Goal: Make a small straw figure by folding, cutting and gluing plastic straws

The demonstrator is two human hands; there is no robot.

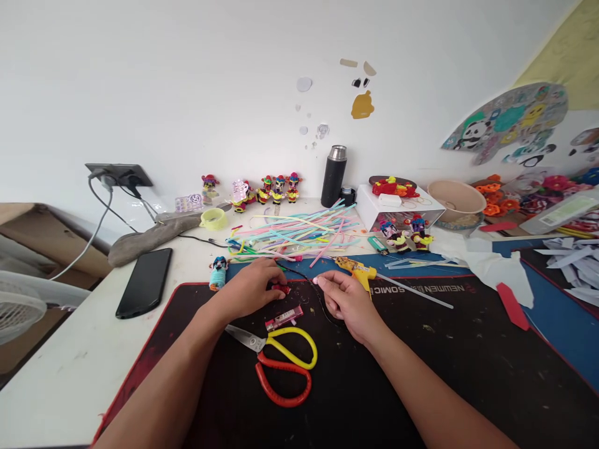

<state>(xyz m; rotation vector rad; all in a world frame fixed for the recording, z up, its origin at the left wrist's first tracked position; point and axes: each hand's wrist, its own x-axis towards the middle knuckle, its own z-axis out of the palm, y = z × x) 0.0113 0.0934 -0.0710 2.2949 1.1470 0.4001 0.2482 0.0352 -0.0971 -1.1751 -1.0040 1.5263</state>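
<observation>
Two bare hands, held apart over a black desk mat (435,368). The step in hand seems to be fine fingerwork: the right hand (345,303), angled inward, pinches a small white piece (315,280) between thumb and fingertips. The next move likely calls for a light, steady pinch. The left hand (255,285) arches palm-down, fingers curled at a small red item (283,289) — whether gripping it, I cannot tell. Scissors (259,344) lie between the forearms.

From my remote feed, I see what looks like a small craft workspace: scissors (269,361), a glue gun (358,270), pastel strips (299,232) and handmade figures (279,189) crowd one desk (84,340).
</observation>
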